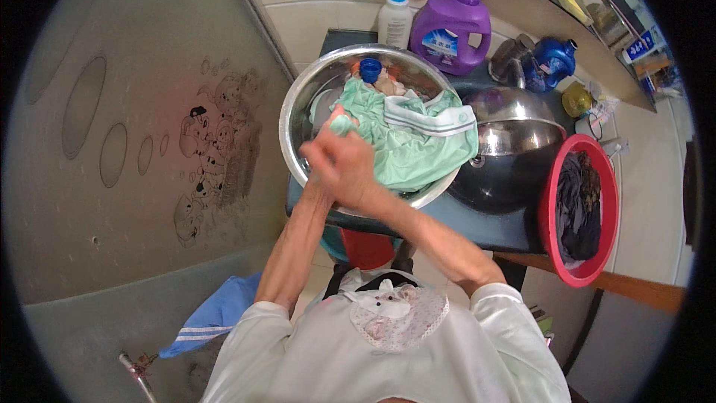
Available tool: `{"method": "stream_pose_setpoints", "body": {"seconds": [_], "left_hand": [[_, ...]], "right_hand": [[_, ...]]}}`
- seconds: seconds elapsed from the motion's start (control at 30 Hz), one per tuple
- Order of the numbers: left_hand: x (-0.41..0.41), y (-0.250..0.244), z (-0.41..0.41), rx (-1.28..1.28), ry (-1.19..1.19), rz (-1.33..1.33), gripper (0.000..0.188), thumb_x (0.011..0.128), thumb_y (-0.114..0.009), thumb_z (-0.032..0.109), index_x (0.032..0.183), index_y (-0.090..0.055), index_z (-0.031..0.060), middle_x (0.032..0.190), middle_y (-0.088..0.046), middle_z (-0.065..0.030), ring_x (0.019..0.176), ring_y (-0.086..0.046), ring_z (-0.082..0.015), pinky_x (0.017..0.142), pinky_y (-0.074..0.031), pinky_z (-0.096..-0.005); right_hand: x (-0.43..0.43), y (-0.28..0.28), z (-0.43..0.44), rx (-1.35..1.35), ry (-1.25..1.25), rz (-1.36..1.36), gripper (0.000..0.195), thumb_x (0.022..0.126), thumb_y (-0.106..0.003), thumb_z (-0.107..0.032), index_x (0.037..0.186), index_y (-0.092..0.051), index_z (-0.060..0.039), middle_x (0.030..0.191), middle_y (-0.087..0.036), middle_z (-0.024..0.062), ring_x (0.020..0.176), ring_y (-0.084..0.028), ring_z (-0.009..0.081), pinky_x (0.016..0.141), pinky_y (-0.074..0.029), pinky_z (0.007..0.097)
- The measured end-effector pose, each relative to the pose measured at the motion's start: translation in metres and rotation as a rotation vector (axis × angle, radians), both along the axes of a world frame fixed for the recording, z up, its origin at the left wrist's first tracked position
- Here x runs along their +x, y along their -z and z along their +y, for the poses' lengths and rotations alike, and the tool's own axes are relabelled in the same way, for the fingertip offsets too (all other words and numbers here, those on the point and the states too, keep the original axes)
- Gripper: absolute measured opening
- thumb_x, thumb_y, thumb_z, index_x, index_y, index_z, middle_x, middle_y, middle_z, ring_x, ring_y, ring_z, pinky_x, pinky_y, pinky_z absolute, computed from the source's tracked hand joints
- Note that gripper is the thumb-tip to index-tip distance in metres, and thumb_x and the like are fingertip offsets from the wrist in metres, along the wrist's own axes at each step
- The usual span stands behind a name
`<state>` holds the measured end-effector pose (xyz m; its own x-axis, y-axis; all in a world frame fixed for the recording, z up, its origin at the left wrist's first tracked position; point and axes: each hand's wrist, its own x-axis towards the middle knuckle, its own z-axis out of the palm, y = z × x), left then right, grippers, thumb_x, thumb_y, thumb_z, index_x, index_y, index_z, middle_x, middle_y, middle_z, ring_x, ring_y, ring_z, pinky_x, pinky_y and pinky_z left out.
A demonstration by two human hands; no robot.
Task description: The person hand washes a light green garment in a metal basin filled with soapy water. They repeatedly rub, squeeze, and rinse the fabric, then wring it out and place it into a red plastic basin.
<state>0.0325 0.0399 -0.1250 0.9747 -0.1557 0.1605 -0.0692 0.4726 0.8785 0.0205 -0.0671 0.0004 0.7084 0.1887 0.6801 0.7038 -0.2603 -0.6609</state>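
Note:
A wide stainless steel basin (289,123) stands on the dark counter before me. In it lies a wet-looking mint-green garment (414,165) with a white striped band, spread over its right part and rim. Over the basin's lower left side my two hands meet, blurred. My right hand (349,165) lies across my left hand (324,170), which it largely hides. A bunched bit of green cloth (342,124) shows at the fingers; which hand grips it is not plain. Behind the garment are a blue cap (370,70) and some orange and beige cloth (391,85).
A purple detergent bottle (452,28) and a white pump bottle (395,19) stand behind the basin. To the right are a sink (492,184) with a steel bowl (520,134), a blue bottle (552,64) and a red basin (612,207) of dark clothes. A glass panel (128,207) borders the left.

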Motion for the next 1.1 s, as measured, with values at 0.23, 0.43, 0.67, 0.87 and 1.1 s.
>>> {"method": "stream_pose_setpoints", "body": {"seconds": [0.23, 0.43, 0.67, 0.87, 1.1], "left_hand": [[-0.014, -0.115, -0.044, -0.295, -0.110, 0.425, 0.041, 0.093, -0.052, 0.032, 0.122, -0.051, 0.0031, 0.117, -0.058, -0.0084, 0.108, -0.056, -0.0180, 0.093, -0.044, -0.0359], [-0.008, -0.117, -0.035, -0.344, -0.011, 0.428, 0.026, 0.095, -0.048, 0.028, 0.104, -0.057, 0.0060, 0.099, -0.060, -0.0046, 0.094, -0.058, -0.0151, 0.086, -0.046, -0.0315], [0.002, -0.052, -0.032, 0.045, -0.190, 0.105, 0.025, 0.098, -0.039, 0.030, 0.114, -0.049, 0.0129, 0.096, -0.048, 0.0004, 0.091, -0.048, -0.0117, 0.084, -0.043, -0.0299], [-0.007, -0.109, -0.073, -0.540, -0.372, 0.578, 0.028, 0.094, -0.044, 0.040, 0.083, -0.051, 0.0160, 0.083, -0.049, 0.0028, 0.080, -0.050, -0.0111, 0.074, -0.043, -0.0291], [-0.011, -0.066, -0.048, -0.773, 0.159, -0.040, 0.028, 0.097, -0.041, 0.030, 0.113, -0.050, 0.0096, 0.106, -0.053, 0.0000, 0.098, -0.052, -0.0133, 0.087, -0.043, -0.0310]], "right_hand": [[0.103, 0.021, -0.072, 0.471, 0.047, 0.619, 0.030, 0.086, -0.059, -0.020, 0.064, -0.051, -0.0026, 0.061, -0.053, 0.0065, 0.059, -0.046, 0.0096, 0.055, -0.041, 0.0291], [0.020, -0.014, -0.035, 0.217, -0.163, 0.288, 0.026, 0.085, -0.059, -0.017, 0.063, -0.052, -0.0050, 0.060, -0.050, 0.0093, 0.059, -0.052, 0.0140, 0.056, -0.041, 0.0292], [0.004, 0.016, 0.003, -0.027, 0.074, -0.120, 0.020, 0.077, -0.062, -0.021, 0.065, -0.054, -0.0067, 0.055, -0.055, 0.0098, 0.051, -0.056, 0.0272, 0.050, -0.043, 0.0359], [0.051, 0.032, -0.018, -0.393, 0.267, -0.221, 0.018, 0.079, -0.057, -0.012, 0.064, -0.053, -0.0044, 0.057, -0.050, 0.0146, 0.054, -0.057, 0.0250, 0.046, -0.042, 0.0383], [-0.017, -0.009, -0.007, -0.150, -0.100, -0.046, 0.027, 0.078, -0.063, -0.022, 0.058, -0.051, -0.0079, 0.057, -0.052, 0.0128, 0.054, -0.051, 0.0295, 0.047, -0.039, 0.0348]]}}
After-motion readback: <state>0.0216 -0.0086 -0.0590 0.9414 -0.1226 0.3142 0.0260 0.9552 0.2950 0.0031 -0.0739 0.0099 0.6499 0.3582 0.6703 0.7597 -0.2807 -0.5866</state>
